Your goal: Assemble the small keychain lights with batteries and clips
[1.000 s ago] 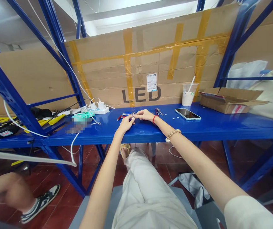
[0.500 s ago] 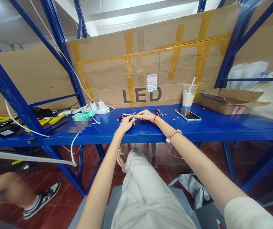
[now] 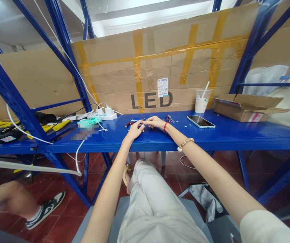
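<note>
Both hands meet over the front of the blue shelf (image 3: 231, 136). My left hand (image 3: 136, 130) has its fingers closed around a small metallic thing, too small to name. My right hand (image 3: 155, 122), with a red string at the wrist, is closed in a pinch beside the left fingertips; what it grips is hidden. Just behind the hands lie small blue, red and silver items (image 3: 134, 120), partly covered by them. A small dark red and silver clip-like item (image 3: 169, 118) rests right of my right hand.
To the right stand a phone (image 3: 201, 122), a plastic cup with a straw (image 3: 201, 103) and an open cardboard box (image 3: 246, 109). A power strip (image 3: 108, 115), cables and yellow-handled tools (image 3: 61, 125) lie left. A cardboard sheet (image 3: 104, 81) backs the shelf. Another person's leg (image 3: 15, 199) shows lower left.
The view has shifted slightly. Both hands stay together at the same place, with only slight finger movement. My foot below the shelf has moved a little.
</note>
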A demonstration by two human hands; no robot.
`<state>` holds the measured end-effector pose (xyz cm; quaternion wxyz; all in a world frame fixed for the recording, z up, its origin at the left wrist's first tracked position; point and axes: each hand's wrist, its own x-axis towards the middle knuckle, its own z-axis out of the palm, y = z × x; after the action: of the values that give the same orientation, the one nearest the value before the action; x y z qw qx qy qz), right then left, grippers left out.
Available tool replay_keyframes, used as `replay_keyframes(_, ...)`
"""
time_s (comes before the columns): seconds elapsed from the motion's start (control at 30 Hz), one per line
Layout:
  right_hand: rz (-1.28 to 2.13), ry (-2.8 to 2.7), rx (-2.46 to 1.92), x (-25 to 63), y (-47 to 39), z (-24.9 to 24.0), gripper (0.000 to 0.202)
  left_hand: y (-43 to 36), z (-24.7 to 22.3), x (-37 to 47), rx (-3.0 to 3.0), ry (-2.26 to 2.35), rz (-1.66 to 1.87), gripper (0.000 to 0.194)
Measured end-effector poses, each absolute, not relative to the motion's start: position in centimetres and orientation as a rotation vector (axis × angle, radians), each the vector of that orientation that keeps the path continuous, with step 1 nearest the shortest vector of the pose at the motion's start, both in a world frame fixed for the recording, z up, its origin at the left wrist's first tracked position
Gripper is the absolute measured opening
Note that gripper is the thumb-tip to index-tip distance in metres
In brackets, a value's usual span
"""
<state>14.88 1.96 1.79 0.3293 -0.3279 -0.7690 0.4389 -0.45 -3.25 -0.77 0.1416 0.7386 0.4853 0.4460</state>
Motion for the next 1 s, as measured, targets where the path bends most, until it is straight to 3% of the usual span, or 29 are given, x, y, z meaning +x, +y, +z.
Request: replay_keyframes(1.0,1.188,-2.013,-0.841,15.2,2.5,1.7,0.050,-3.3,-0.6,-0.2,2.063,1.543,1.289,0.023)
